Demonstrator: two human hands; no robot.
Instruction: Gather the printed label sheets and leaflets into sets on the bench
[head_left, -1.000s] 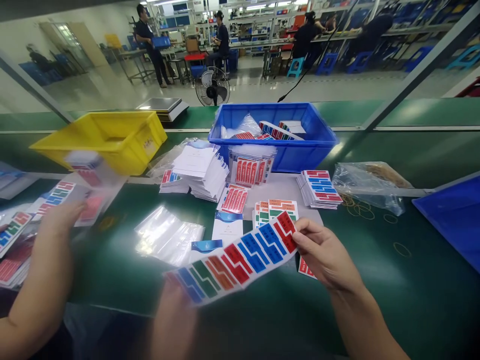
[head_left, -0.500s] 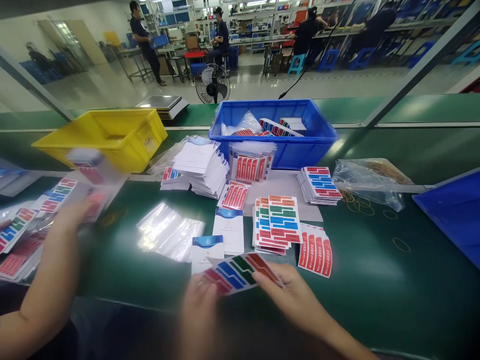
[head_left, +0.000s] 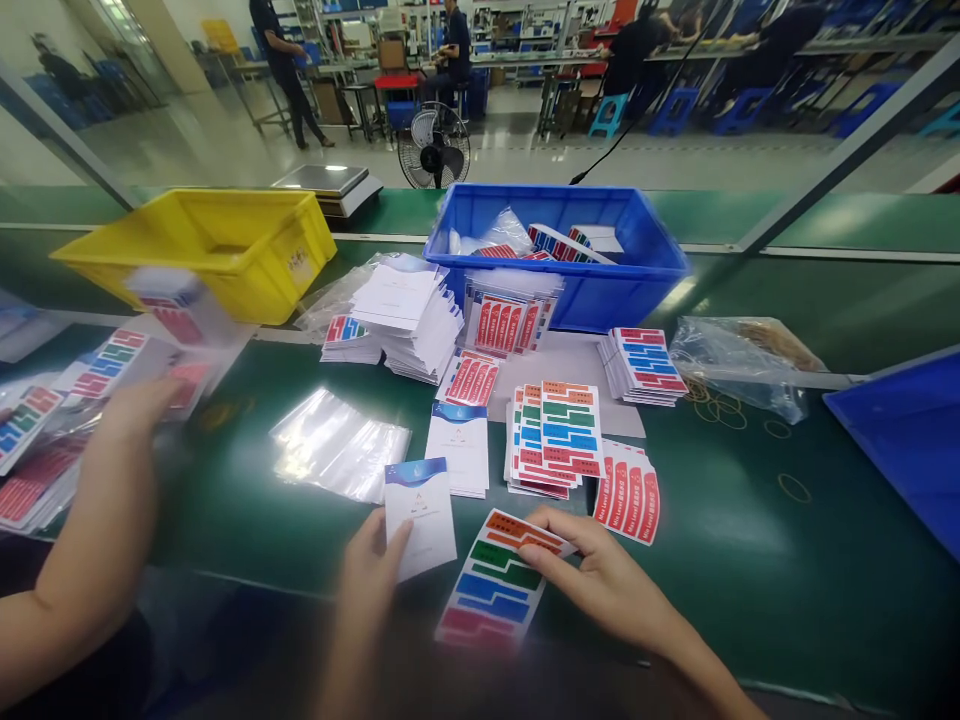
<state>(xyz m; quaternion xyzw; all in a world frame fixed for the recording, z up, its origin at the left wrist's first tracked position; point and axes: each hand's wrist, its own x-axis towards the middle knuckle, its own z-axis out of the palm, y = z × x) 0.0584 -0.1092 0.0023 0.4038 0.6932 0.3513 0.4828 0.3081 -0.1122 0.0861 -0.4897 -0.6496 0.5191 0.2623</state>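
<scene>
Fingers of right hand [head_left: 600,575] pinching sticker sheet [head_left: 499,585].

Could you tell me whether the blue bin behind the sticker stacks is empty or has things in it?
It has things in it: the blue bin holds clear plastic bags and striped sticker sheets that show above its rim.
</scene>
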